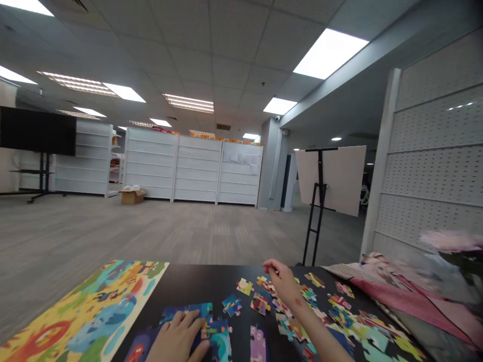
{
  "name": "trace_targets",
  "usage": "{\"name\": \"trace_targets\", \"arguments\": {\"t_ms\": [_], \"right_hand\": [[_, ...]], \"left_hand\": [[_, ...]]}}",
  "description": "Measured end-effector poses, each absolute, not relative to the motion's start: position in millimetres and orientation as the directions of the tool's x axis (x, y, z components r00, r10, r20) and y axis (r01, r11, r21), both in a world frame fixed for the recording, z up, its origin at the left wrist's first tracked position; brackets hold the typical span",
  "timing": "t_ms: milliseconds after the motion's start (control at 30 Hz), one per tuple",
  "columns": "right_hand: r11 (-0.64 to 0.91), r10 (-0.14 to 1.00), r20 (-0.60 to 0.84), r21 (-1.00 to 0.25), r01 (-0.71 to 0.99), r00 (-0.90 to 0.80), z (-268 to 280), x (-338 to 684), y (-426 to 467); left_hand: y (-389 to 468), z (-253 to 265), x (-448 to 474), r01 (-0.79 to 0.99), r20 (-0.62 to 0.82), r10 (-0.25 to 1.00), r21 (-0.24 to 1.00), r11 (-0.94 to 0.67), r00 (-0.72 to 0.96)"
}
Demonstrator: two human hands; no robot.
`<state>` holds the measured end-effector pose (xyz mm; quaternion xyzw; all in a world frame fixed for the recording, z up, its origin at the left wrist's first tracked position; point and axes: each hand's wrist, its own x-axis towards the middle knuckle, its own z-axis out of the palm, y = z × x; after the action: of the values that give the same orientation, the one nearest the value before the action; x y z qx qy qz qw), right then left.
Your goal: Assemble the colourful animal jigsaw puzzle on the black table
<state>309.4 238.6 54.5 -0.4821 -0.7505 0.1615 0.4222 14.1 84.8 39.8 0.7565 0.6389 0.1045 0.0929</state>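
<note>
My left hand point(179, 338) lies flat, fingers spread, on a joined patch of dark blue jigsaw puzzle point(206, 306) at the table's front. Teal puzzle pieces point(222, 342) adjoin that patch by my thumb. Above the loose pieces near the far table edge is my right hand point(279, 281), its fingers curled together; what they hold, if anything, is too small to make out. Close to it lie a yellow-green piece point(245, 286), a red-brown piece point(260, 303) and a blue piece point(231, 304). A purple piece point(258, 344) rests between my two arms.
A colourful animal picture sheet point(94, 311) covers the left of the black table point(188, 281). Many loose pieces point(377, 337) spread over the right. Pink and grey cloth point(418, 296) with flowers point(453, 240) borders the right edge. An easel point(320, 201) stands beyond the table.
</note>
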Motion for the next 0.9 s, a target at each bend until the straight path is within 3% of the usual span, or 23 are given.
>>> {"name": "trace_targets", "arguments": {"t_ms": [333, 533, 633, 767, 900], "right_hand": [[0.468, 0.883, 0.262, -0.463, 0.752, -0.388, 24.1, 320.0, 218.9], [0.447, 0.894, 0.188, -0.439, 0.78, -0.406, 30.3, 319.8, 212.2], [0.454, 0.89, 0.175, -0.426, 0.782, -0.421, 33.6, 317.5, 211.1], [0.477, 0.879, 0.208, -0.349, 0.807, -0.43, 37.0, 309.8, 206.4], [0.601, 0.798, 0.254, -0.256, 0.757, -0.547, 32.2, 286.1, 194.4]], "left_hand": [[79.1, 35.2, 24.8, 0.977, -0.098, 0.989, 0.191, -0.09, 0.111], [76.0, 28.3, 15.3, 0.96, -0.04, 0.988, 0.243, -0.136, 0.15], [72.6, 27.8, 11.2, 0.946, 0.02, 0.984, 0.269, -0.178, 0.179], [64.6, 35.3, 11.0, 0.939, -0.024, 0.981, 0.295, -0.178, 0.194], [58.5, 39.1, 12.0, 0.919, -0.006, 0.981, 0.351, -0.178, 0.192]]}}
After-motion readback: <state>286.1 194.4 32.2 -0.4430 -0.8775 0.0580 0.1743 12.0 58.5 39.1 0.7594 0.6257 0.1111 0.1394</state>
